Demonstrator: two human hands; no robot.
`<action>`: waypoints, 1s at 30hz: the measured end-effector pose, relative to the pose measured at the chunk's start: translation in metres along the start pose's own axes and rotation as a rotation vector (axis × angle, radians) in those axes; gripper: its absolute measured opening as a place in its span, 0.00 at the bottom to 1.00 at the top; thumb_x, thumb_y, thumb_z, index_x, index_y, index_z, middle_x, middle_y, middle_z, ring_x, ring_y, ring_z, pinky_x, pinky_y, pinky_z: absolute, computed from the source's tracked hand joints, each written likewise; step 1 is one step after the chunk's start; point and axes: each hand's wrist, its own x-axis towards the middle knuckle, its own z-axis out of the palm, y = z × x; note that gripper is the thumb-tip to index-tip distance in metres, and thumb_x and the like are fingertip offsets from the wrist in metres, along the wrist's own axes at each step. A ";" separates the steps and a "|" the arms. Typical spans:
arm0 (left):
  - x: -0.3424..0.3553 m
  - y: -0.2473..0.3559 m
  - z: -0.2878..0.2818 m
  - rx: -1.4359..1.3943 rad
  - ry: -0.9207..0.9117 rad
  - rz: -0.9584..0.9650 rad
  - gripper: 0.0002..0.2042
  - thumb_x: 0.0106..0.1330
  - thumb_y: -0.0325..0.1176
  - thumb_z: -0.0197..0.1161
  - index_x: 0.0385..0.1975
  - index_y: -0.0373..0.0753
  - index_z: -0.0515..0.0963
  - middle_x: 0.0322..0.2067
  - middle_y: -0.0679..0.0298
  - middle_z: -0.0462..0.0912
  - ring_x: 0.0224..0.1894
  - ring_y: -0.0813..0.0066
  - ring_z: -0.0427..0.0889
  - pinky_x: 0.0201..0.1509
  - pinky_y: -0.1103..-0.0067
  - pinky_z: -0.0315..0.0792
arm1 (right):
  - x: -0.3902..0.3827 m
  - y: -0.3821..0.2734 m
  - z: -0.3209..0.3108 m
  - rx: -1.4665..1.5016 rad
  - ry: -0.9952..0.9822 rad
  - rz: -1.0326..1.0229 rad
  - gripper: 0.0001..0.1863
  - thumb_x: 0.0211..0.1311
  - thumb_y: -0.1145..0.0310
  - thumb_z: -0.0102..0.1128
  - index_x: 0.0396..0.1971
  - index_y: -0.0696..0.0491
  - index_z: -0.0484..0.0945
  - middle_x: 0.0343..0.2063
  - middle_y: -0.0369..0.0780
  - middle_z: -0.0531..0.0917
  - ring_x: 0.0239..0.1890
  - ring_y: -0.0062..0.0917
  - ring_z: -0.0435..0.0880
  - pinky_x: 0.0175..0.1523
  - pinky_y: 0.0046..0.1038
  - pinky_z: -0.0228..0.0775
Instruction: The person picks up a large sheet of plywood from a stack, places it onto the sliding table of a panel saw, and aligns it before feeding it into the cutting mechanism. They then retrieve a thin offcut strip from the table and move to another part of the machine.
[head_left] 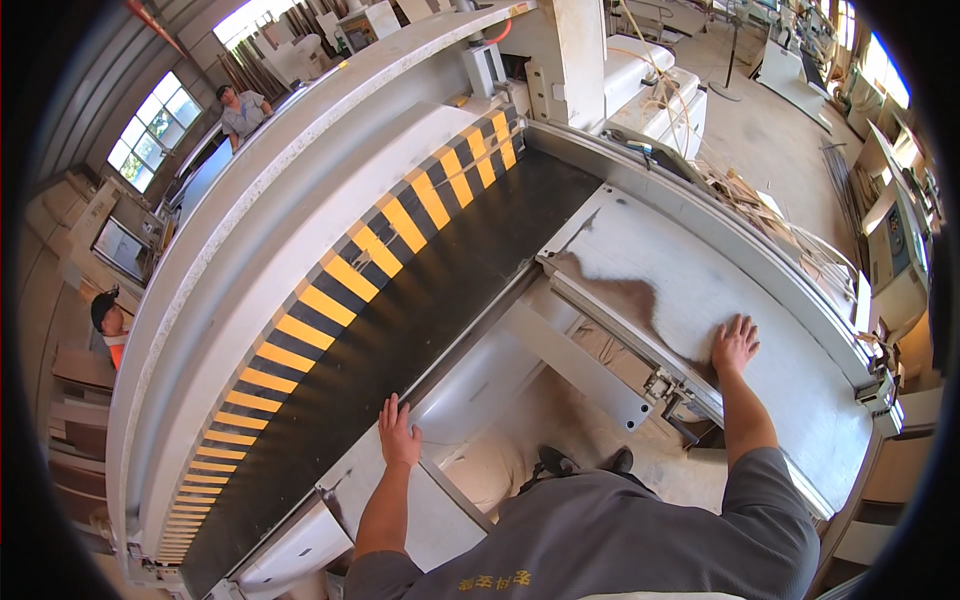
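My left hand [399, 432] rests at the inner edge of a long machine bed, its fingers stretched out and holding nothing. Just beyond it runs the dark strip of the bed [400, 345], bordered by a yellow-and-black striped guard [345, 275] under a large pale beam [280, 190]. Farther right, my right hand [736, 345] lies on a light metal side table [690, 260] with its fingers extended. A brown, worn-looking patch [625, 295] marks that table's surface near the hand. The two hands are well apart, with nothing held in either.
Between the tables, a flat metal bar [580, 365] juts toward me above the floor. A raised fence [720, 205] borders the side table's far edge. Scrap strips [780, 215] lie beyond it. Two people, one in a cap [108, 318] and another [243, 115], are past the beam.
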 end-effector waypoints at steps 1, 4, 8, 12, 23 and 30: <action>0.001 0.001 0.000 -0.004 -0.001 -0.001 0.27 0.64 0.30 0.64 0.66 0.37 0.74 0.79 0.58 0.58 0.80 0.55 0.56 0.84 0.59 0.49 | 0.001 0.001 0.002 -0.002 -0.002 0.002 0.36 0.78 0.46 0.46 0.78 0.46 0.60 0.81 0.41 0.55 0.84 0.40 0.46 0.83 0.55 0.35; 0.003 0.005 -0.001 -0.031 0.003 -0.021 0.29 0.64 0.31 0.64 0.68 0.37 0.71 0.79 0.56 0.58 0.81 0.55 0.55 0.85 0.59 0.48 | 0.002 0.005 0.005 -0.002 0.014 -0.004 0.36 0.78 0.46 0.46 0.78 0.47 0.60 0.81 0.41 0.55 0.84 0.41 0.46 0.83 0.55 0.35; 0.016 0.002 0.001 -0.023 0.023 0.008 0.29 0.65 0.32 0.65 0.68 0.37 0.71 0.75 0.54 0.63 0.77 0.52 0.60 0.82 0.58 0.52 | 0.004 0.005 0.004 -0.002 -0.001 -0.020 0.36 0.78 0.46 0.45 0.79 0.47 0.59 0.81 0.43 0.54 0.84 0.43 0.45 0.83 0.55 0.33; 0.069 0.000 0.021 -0.125 0.137 -0.012 0.26 0.68 0.34 0.66 0.65 0.37 0.73 0.66 0.53 0.71 0.69 0.47 0.67 0.74 0.56 0.61 | 0.006 0.005 0.006 -0.015 0.002 -0.028 0.36 0.78 0.46 0.45 0.79 0.48 0.58 0.81 0.43 0.54 0.84 0.43 0.45 0.83 0.55 0.32; 0.306 0.068 0.081 -0.145 0.165 0.179 0.25 0.72 0.41 0.64 0.65 0.37 0.73 0.68 0.53 0.71 0.70 0.48 0.67 0.75 0.58 0.63 | 0.014 0.010 0.023 -0.089 0.044 -0.047 0.34 0.79 0.47 0.45 0.79 0.45 0.59 0.81 0.41 0.55 0.84 0.42 0.46 0.83 0.53 0.34; 0.380 0.078 0.104 -0.104 0.154 0.223 0.23 0.74 0.41 0.62 0.65 0.36 0.73 0.67 0.53 0.71 0.70 0.49 0.68 0.75 0.60 0.64 | 0.021 0.022 0.040 -0.137 0.072 -0.057 0.34 0.80 0.48 0.44 0.80 0.43 0.58 0.82 0.39 0.54 0.84 0.40 0.46 0.83 0.53 0.34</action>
